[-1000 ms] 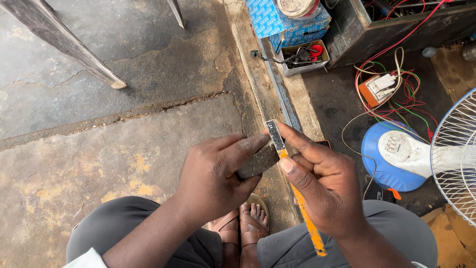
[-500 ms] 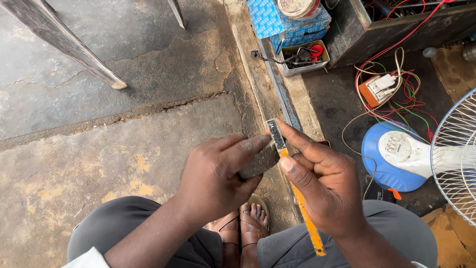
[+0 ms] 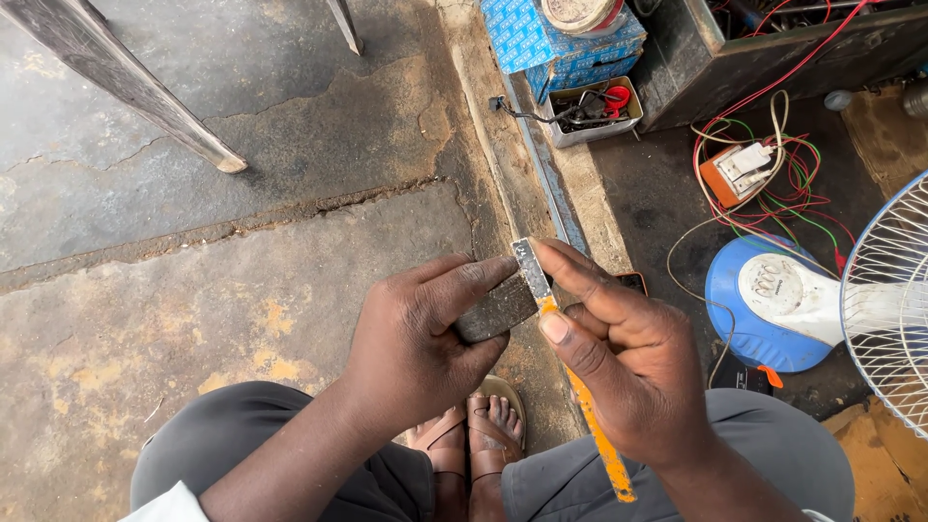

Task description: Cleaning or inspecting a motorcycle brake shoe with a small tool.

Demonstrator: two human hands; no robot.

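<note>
Cracked concrete floor [image 3: 193, 290] fills the left of my view, grey and stained with yellow patches, with a slanted metal leg [image 3: 126, 92] reaching down at far left. I sit low over it, knees in grey trousers at the near edge, my sandalled feet [image 3: 478, 435] between them.

My left hand [image 3: 416, 338] is curled around a small dark block [image 3: 495, 309], thumb below and fingers over the top, pinching it firmly. My right hand [image 3: 628, 367] is closed on a utility knife [image 3: 570, 372] with an orange handle; thumb and forefinger press together near its metal head, and the short grey blade end [image 3: 529, 263] sticks up just above the block, touching its right edge. The orange handle runs down past my palm toward the near right.

Compared with a second ago, nothing has really shifted: both hands keep the same grips, the blade sits at the same spot against the block, and the view is held as it was.

Far right, a blue patterned box [image 3: 551, 43] lies beside a small metal tray [image 3: 590, 111] of dark bits and a red piece. A tangle of red, green and white wires [image 3: 783, 184] surrounds an orange and white switch box [image 3: 739, 172]. Right of my hands stands a fan with a blue base [image 3: 735, 309] and a white wire guard [image 3: 894, 300].
</note>
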